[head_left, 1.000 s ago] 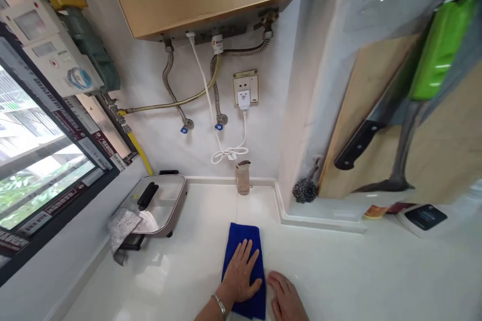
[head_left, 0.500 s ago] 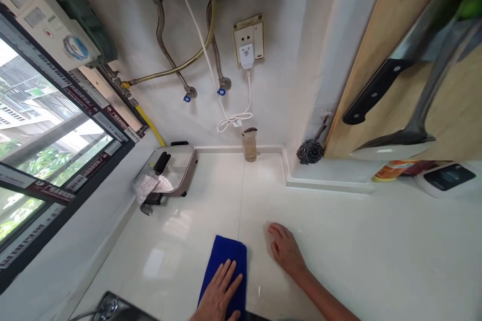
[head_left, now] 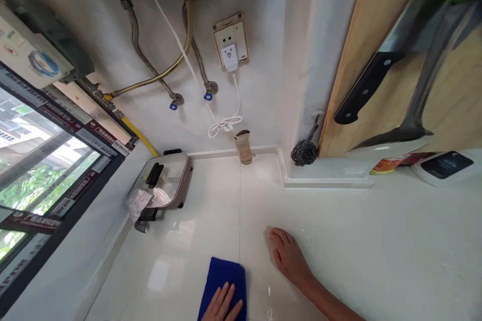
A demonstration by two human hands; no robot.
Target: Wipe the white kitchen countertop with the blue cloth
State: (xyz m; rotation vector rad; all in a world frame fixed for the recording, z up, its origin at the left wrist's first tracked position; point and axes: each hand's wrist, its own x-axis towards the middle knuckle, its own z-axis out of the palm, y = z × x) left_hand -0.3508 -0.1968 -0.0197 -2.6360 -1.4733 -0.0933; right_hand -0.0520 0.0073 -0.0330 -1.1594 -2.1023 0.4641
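My left hand (head_left: 223, 303) lies flat with fingers spread on a folded blue cloth (head_left: 224, 272), pressing it to the white countertop (head_left: 335, 241). The lower part of that hand and of the cloth runs out of the picture at the bottom. To the right of the cloth, my right hand (head_left: 290, 257) rests on the countertop with its fingers curled loosely inward and nothing visible in them. Beyond both hands, a small brownish see-through container (head_left: 243, 148) stands tilted in view against the back wall.
An electric pan with a glass lid (head_left: 167, 180) sits at the left, crumpled bubble wrap (head_left: 138, 203) on it. A steel scourer (head_left: 305, 152) hangs at the wall corner. On the right are a wooden board (head_left: 346, 75), a black-handled knife (head_left: 363, 91) and a metal ladle (head_left: 410, 123).
My left hand and the blue cloth have slid back toward me. My right hand has hardly moved on the counter. The camera view has shifted and turned slightly.
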